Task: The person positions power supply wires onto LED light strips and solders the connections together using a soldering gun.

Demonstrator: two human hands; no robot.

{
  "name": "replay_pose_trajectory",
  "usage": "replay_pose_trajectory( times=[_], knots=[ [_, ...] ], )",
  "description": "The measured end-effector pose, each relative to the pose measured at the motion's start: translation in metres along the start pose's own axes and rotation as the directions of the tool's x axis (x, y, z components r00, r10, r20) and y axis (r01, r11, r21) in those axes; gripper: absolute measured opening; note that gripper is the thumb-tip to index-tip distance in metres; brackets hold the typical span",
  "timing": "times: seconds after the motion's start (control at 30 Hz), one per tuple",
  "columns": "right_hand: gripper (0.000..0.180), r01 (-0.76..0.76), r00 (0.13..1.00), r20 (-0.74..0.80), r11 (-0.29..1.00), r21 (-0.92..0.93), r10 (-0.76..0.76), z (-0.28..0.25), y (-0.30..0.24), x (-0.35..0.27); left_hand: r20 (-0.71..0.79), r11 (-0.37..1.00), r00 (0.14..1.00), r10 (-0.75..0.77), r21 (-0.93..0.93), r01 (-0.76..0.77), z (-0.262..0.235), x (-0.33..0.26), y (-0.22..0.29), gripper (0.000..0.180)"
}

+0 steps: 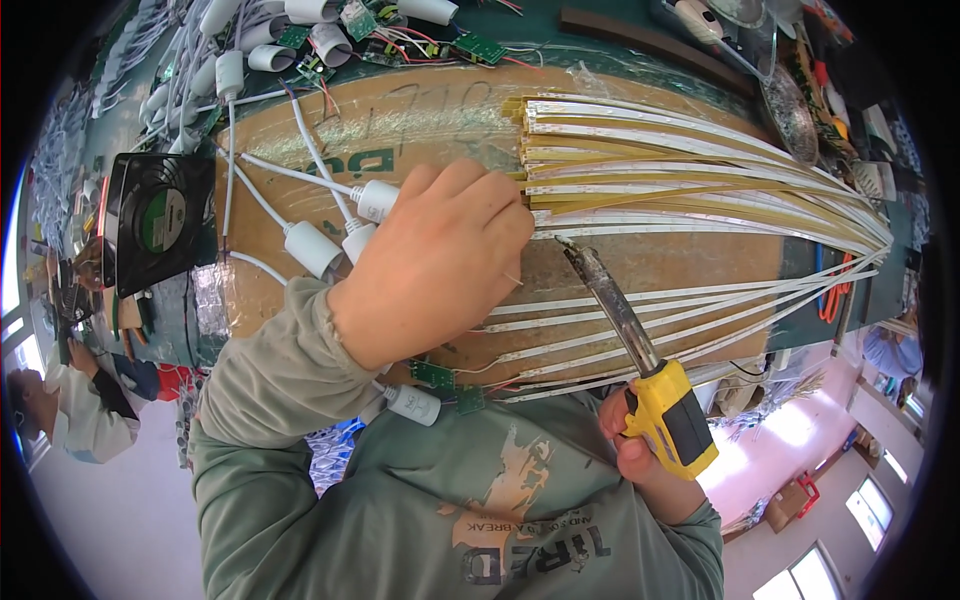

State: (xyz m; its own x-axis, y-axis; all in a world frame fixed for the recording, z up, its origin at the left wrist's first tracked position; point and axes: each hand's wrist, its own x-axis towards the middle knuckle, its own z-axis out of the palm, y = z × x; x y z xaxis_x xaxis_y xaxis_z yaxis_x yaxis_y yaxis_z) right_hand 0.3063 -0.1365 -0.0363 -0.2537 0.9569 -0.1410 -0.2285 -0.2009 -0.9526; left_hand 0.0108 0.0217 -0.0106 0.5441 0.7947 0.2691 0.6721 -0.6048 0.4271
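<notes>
My right hand (645,445) grips a yellow and black soldering iron (685,420) at the lower right. Its dark metal barrel slants up and left, the tip ending beside the strip ends. Reaching across the cardboard from the left, my left hand (440,260) has its fingers curled closed next to those ends. Whatever it pinches is hidden under the fingers; a short thin wire pokes out beside them. A bundle of white and yellow LED strips (660,165) fans away to the right. More white strips (620,318) lie nearer my body, with small green circuit boards (433,376) at their left ends.
White lamp caps with cables (313,248) lie left of my hand, another cap (413,405) near my body. A black fan (160,225) stands at the left on the cardboard's (270,130) edge. Caps and boards (330,45) pile up behind. A person (90,400) sits far left.
</notes>
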Motion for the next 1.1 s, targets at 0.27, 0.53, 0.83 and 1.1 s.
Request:
replay_pose_trajectory(
  times=[0.27,0.53,0.83,1.1],
  knots=[
    [0.023,0.026,0.999,0.026,0.999,-0.041,-0.025,-0.004,0.001,-0.002,-0.006,1.0,1.0,0.004,0.0,-0.004,0.001,-0.001,-0.001,0.022],
    [0.028,0.052,0.998,0.047,0.995,-0.086,-0.048,-0.006,0.002,0.0,0.013,1.0,1.0,-0.001,0.003,0.001,0.002,0.0,-0.003,0.022],
    [0.033,0.029,0.998,0.062,0.993,-0.112,-0.022,-0.01,0.007,-0.006,0.005,1.0,1.0,0.001,-0.005,-0.001,0.002,-0.001,-0.002,0.021],
    [0.034,0.048,0.997,0.067,0.988,-0.144,-0.038,-0.014,0.008,-0.008,0.123,0.969,0.992,0.032,-0.245,-0.001,-0.028,0.002,-0.011,0.029]
  ],
)
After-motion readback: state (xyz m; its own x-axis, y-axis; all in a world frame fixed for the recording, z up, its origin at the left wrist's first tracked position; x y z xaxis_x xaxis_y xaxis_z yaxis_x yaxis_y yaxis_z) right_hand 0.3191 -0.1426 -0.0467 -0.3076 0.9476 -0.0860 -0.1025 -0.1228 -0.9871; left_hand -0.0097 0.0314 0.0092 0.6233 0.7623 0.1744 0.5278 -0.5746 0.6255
